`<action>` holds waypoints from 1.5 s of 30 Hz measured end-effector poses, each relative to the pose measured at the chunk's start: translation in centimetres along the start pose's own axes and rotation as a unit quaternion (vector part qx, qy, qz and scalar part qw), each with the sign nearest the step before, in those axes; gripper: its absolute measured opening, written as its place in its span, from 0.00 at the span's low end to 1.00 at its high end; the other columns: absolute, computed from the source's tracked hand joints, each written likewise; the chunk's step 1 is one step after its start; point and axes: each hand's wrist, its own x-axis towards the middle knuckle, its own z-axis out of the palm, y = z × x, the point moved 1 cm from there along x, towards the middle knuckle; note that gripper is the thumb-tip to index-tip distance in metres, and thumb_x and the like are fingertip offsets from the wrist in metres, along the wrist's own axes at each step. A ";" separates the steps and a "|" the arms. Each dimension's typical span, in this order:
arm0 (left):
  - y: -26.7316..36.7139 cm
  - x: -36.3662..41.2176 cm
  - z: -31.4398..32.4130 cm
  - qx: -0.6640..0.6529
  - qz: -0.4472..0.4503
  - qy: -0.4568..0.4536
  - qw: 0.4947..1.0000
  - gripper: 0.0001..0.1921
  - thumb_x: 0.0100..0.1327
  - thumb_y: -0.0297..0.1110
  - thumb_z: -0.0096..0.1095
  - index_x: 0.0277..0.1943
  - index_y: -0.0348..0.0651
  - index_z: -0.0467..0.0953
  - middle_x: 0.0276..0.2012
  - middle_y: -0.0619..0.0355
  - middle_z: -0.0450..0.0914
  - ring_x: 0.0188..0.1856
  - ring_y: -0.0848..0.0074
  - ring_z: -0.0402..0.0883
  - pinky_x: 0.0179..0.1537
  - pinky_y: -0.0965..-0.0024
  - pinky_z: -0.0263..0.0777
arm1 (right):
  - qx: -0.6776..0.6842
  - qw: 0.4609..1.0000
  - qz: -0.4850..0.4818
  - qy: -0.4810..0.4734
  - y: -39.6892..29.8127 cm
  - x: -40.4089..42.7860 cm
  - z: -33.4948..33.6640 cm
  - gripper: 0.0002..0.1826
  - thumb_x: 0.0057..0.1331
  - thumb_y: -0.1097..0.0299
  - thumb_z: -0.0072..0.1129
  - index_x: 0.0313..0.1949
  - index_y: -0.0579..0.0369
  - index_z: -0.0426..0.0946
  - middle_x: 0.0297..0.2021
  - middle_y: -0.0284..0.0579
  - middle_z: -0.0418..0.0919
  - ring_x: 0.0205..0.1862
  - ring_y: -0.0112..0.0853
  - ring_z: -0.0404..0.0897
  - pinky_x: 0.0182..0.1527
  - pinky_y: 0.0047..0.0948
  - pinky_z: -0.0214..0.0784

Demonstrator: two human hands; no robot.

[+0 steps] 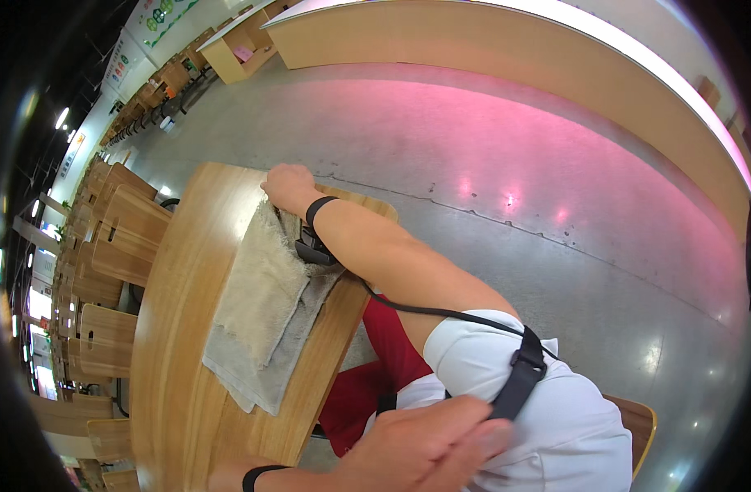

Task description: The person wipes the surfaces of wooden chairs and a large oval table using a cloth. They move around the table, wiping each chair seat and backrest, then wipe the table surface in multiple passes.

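A beige, frayed-edged cloth [258,289] lies over a grey cloth [277,381] on the wooden table [172,344]. My right arm stretches across the table's near side. At the cloths' far end is my right hand [289,186], its fingers curled and partly hidden; whether they grip the cloth cannot be told. A black device [314,249] sits under that wrist, with a black cable [424,309] running up the arm. Bent back to my chest, my left hand [424,440] is blurred, its fingertips close to a black shoulder strap [520,375]. Both wrists wear black bands.
Wooden chairs [108,335] stand along the table's far side. Behind me shows a chair back [637,424]. Beyond a stretch of grey floor [474,147] with pink reflections runs a long wooden counter [449,37]. My legs in red trousers [388,344] are beside the table edge.
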 end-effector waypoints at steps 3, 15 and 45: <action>-1.3 -1.4 0.7 -0.058 -0.148 0.077 0.984 0.10 0.71 0.33 0.53 0.40 0.36 0.77 0.30 0.51 0.77 0.32 0.72 0.77 0.37 0.73 0.71 | -0.013 1.000 -0.007 0.005 -0.4 -0.3 -0.2 0.22 0.72 0.51 0.50 0.39 0.56 0.85 0.41 0.52 0.84 0.46 0.47 0.83 0.48 0.44 0.74; -10.0 -2.7 1.7 -0.253 -0.128 -0.037 0.958 0.16 0.79 0.41 0.44 0.49 0.35 0.73 0.36 0.63 0.73 0.39 0.82 0.68 0.44 0.77 0.64 | -0.018 0.999 0.002 0.032 -0.5 -0.2 0.1 0.21 0.71 0.51 0.51 0.40 0.55 0.85 0.40 0.49 0.85 0.46 0.45 0.83 0.47 0.42 0.75; -0.4 1.9 -0.9 -0.157 -0.006 0.089 0.984 0.20 0.75 0.44 0.54 0.44 0.30 0.80 0.33 0.61 0.77 0.36 0.82 0.72 0.41 0.76 0.69 | -0.021 1.000 -0.004 0.007 -0.4 -0.2 -0.3 0.20 0.70 0.54 0.50 0.43 0.56 0.84 0.45 0.52 0.84 0.49 0.46 0.82 0.50 0.42 0.73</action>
